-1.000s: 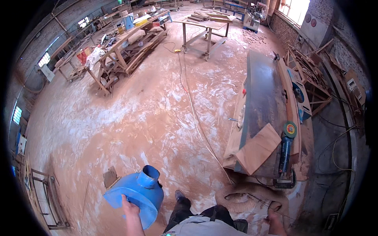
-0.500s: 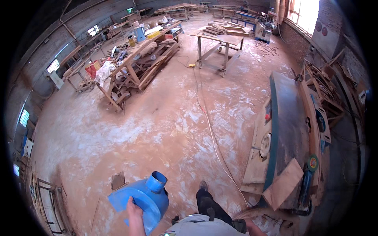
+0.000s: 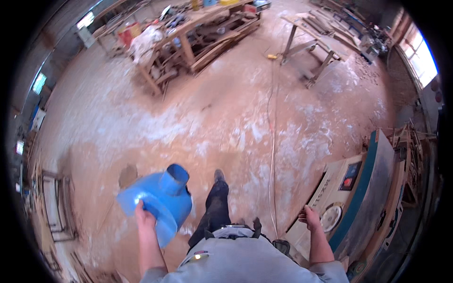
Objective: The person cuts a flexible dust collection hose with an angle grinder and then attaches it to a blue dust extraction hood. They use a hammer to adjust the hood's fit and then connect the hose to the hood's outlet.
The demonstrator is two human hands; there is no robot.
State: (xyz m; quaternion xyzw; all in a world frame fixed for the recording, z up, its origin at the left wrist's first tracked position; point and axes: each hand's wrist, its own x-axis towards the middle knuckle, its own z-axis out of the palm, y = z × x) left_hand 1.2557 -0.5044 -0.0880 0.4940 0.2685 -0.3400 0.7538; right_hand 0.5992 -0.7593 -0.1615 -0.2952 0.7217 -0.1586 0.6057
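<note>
At the lower left my left hand is closed on the edge of a blue snail-shaped blower housing with a short round outlet pipe at its top. The housing hangs beside my left leg, above the floor. My right hand is on the right, in front of the cream side of a woodworking machine. Its fingers are loosely bent and a little apart, with nothing seen in them. Whether it touches the machine I cannot tell.
A power cable runs along the dusty floor from a yellow socket. A cluttered wooden workbench stands far left, a wheeled wooden table far right. Metal frames lean at the left. A flat scrap lies near the housing.
The view has tilted down and shifted left, with the machine now farther right. My right hand has come up into sight by the machine. The blue housing stays in my left hand.
</note>
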